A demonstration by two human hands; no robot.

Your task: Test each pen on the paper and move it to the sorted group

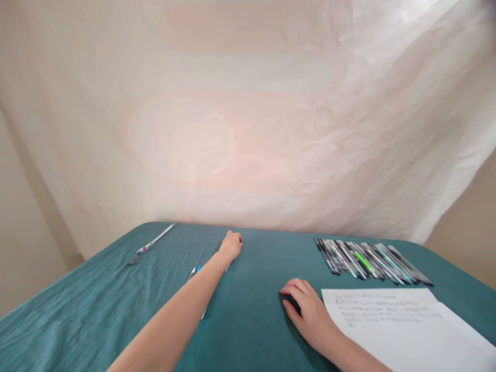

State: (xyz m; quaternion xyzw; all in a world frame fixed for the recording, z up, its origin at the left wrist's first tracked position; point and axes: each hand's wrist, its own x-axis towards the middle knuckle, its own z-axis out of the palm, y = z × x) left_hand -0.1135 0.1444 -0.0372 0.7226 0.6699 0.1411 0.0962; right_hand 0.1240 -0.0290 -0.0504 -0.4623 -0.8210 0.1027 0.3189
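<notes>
My left hand reaches to the far middle of the table, its fingers curled down and turned away from me. What they hold, if anything, is hidden. Beneath and beside the left forearm, parts of several pens show, one with a blue end; the arm covers the rest. My right hand rests on the cloth left of a sheet of handwritten paper. Its fingers curve, with a dark gap between thumb and forefinger, and I see nothing held there.
A dense row of pens, mostly grey and black with one bright green, lies at the right behind the paper. At the far left is a long thin whitish item with a dark end. A teal cloth covers the table; a pale sheet hangs behind.
</notes>
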